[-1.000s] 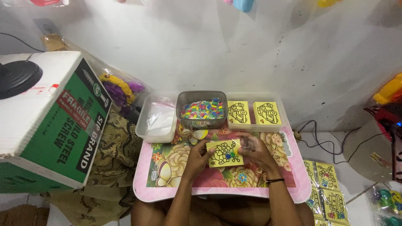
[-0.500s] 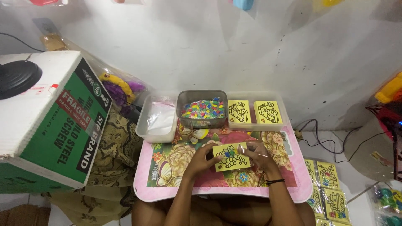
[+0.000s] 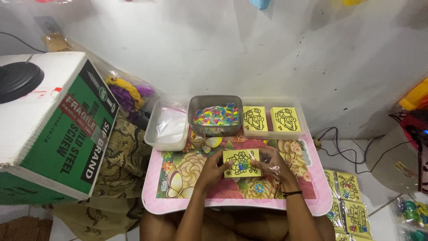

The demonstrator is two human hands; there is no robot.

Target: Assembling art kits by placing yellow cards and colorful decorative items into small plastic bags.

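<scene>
Head view: left hand (image 3: 213,168) and right hand (image 3: 273,164) each grasp a yellow picture card (image 3: 241,163) over the pink table (image 3: 176,203). Light and thin, it likely bends easily; edges suit the grip best.

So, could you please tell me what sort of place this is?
Probably a home packing corner on the floor: a small pink floral table, a tub of coloured pieces, stacked yellow picture cards, and a cardboard carton beside a white wall.
</scene>
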